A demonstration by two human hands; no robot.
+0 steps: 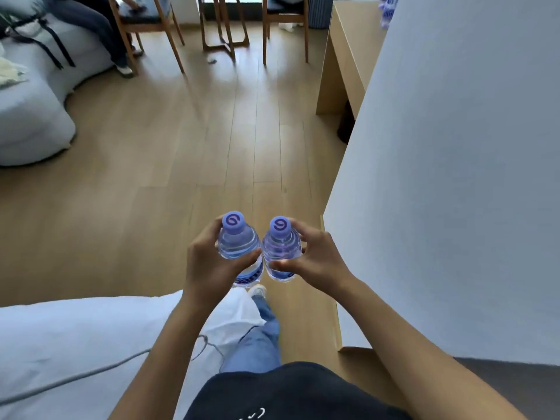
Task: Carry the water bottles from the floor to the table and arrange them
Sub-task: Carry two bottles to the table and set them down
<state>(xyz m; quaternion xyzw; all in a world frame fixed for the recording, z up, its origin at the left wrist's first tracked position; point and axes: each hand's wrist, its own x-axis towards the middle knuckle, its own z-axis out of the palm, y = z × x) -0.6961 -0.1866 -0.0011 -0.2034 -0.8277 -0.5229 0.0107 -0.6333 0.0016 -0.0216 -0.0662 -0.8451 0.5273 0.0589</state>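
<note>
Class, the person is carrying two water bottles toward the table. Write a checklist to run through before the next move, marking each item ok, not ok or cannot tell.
1. Left hand grips the left bottle around its shoulder: ok.
2. Right hand grips the right bottle the same way: ok.
3. Both caps are on: ok.
4. Bottles are apart, so neither knocks the other: not ok, their sides touch or nearly touch.
5. Wooden floor ahead is free of obstacles up to the table: ok; the small scrap lies farther off by the chairs.
6. Free room on the tabletop beside the bottles already there: cannot tell, the wall hides most of it.
</note>
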